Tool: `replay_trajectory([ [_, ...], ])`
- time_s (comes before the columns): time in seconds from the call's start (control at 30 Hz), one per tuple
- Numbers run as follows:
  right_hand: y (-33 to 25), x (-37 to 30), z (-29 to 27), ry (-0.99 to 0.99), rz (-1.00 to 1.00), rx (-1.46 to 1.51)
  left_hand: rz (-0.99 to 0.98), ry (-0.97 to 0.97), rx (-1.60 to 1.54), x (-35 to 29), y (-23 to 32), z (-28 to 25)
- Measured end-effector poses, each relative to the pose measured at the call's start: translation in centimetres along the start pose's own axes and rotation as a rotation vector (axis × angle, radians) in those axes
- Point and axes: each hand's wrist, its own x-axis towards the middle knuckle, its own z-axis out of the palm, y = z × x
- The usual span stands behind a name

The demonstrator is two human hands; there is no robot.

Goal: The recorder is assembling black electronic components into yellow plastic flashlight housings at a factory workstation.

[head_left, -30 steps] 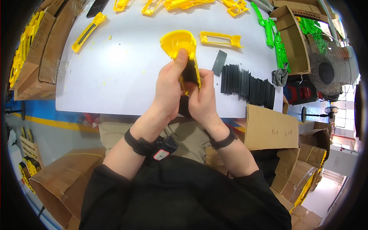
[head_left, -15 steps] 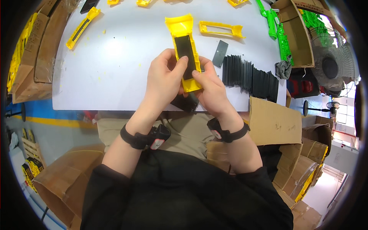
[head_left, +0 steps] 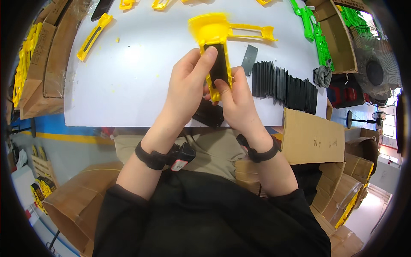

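Note:
Both hands hold a yellow plastic frame (head_left: 209,26) above the table's near part, its flared end pointing away from me. A dark flat plate (head_left: 219,64) sits in the frame's long opening. My left hand (head_left: 187,81) grips the left side, thumb pressed on the plate's far end. My right hand (head_left: 239,99) wraps the right side, thumb on the plate's near part. Below them, a black flat piece (head_left: 209,113) lies at the table's front edge, partly hidden by my hands. Behind the held one lies another yellow frame (head_left: 252,31), partly covered.
A row of dark plates (head_left: 282,85) stands on the white table (head_left: 111,94) at right, with a single grey plate (head_left: 249,60) beside it. A yellow frame (head_left: 94,36) lies far left, green plastic parts (head_left: 314,34) far right. Cardboard boxes (head_left: 53,64) flank the table.
The yellow frame has tilted, its flared end rising and blurring with motion. My left thumb has slid to the far end of the dark plate. The whole view has shifted slightly.

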Motion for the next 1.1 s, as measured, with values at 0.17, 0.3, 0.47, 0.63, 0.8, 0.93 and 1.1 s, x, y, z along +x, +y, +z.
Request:
replay_trajectory([
  [0.17, 0.3, -0.1, 0.9, 0.028, -0.081, -0.244, -0.097, 0.156, -0.219, -0.2, 0.2, 1.2],
  [0.3, 0.4, 0.1, 1.3, 0.104, -0.193, -0.242, -0.108, 0.162, -0.338, 0.0, 0.2, 1.1],
  [0.47, 0.7, 0.3, 1.3, 0.142, -0.269, -0.329, -0.083, 0.124, -0.352, -0.2, 0.3, 0.9],
  [0.63, 1.1, 0.6, 1.3, 0.19, -0.299, -0.27, -0.006, 0.078, -0.348, -0.6, 0.1, 0.7],
  [0.8, 1.4, 0.6, 0.9, 0.175, -0.256, -0.156, 0.012, 0.043, -0.278, -0.7, 0.4, 0.8],
  [0.93, 1.4, 0.7, 0.4, 0.086, -0.171, -0.06, 0.25, 0.049, 0.044, -0.7, -1.0, 0.3],
  [1.1, 2.1, 0.4, -0.3, 0.075, -0.189, -0.089, 0.325, -0.003, 0.504, -0.3, -1.4, -1.3],
])
